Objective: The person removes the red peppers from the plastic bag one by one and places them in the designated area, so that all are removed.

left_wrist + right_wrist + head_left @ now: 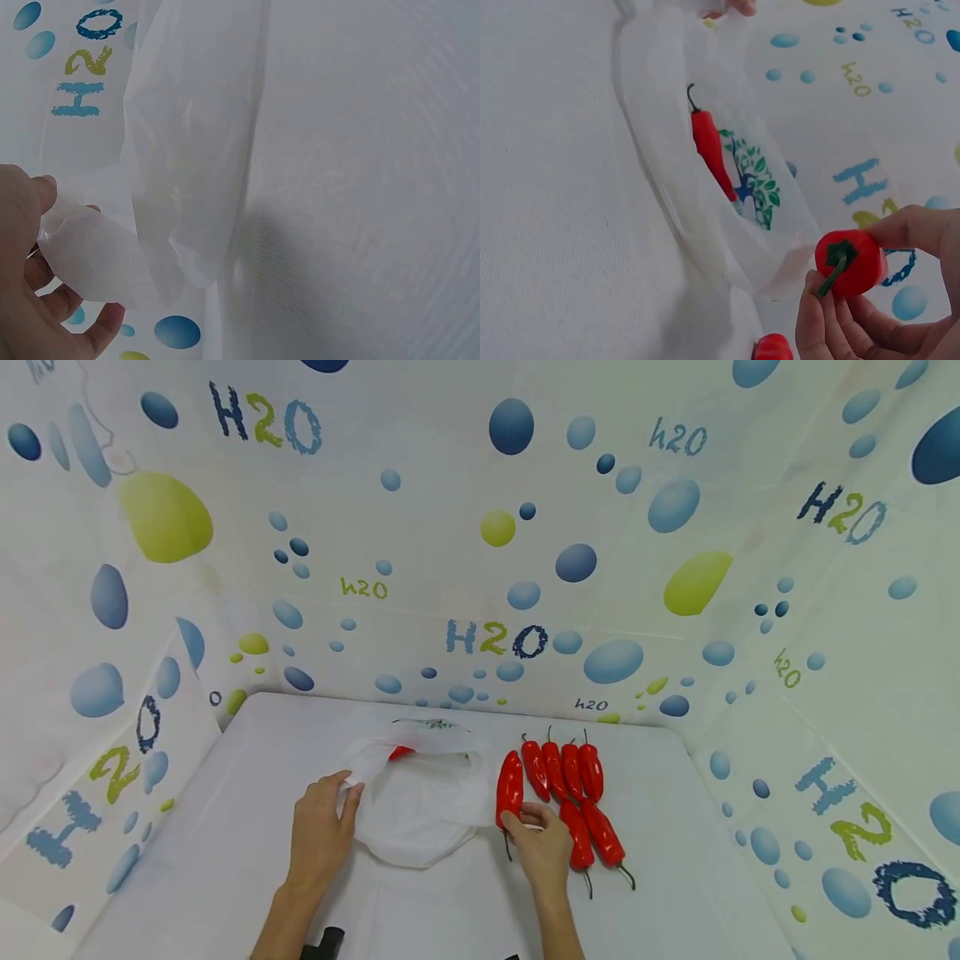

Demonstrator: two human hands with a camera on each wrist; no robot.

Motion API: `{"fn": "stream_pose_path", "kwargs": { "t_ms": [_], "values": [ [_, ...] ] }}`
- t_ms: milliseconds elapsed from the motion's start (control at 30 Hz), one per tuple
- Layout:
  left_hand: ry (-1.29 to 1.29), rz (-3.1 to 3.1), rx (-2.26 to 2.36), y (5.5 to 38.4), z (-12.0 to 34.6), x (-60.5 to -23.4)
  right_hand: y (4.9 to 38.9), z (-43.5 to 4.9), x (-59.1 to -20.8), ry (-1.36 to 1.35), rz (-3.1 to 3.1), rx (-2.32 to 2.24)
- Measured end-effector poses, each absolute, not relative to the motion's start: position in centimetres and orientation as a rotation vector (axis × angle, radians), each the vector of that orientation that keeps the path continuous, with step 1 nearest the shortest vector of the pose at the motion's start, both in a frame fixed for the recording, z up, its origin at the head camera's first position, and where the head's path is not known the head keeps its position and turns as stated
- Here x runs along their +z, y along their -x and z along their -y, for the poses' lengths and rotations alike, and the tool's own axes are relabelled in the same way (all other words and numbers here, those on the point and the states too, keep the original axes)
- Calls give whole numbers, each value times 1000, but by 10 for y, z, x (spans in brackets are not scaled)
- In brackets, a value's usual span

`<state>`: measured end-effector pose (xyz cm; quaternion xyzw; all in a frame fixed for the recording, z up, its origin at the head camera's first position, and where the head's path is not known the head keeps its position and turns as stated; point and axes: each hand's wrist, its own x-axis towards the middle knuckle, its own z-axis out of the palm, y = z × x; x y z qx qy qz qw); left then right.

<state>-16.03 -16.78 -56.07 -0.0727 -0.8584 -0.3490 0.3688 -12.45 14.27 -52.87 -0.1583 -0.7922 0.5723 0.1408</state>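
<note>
A white plastic bag [427,854] lies on the table with its mouth spread toward me. My left hand [321,827] pinches the left edge of that mouth between thumb and fingers. In the right wrist view, a red chili pepper [711,150] with a dark stem shows inside the bag, near a printed tree [756,184]. My right hand [542,843] holds another red pepper [510,781] near its stem end, just right of the bag. Several more peppers lie to the right, some in a back row [591,772], others in front [603,831].
The white table [675,860] is bounded at the back and sides by a white curtain [450,527] printed with drops and H2O lettering. A black object [326,943] shows at the bottom edge, beside my left forearm.
</note>
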Motion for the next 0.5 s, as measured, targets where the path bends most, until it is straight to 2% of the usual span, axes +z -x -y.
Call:
{"fn": "stream_pose_path", "kwargs": {
  "t_ms": [500],
  "values": [
    [175, 2222, -892, 160, 169, -561, 118, -159, -536, 587, 2291, 1466]
  ]
}}
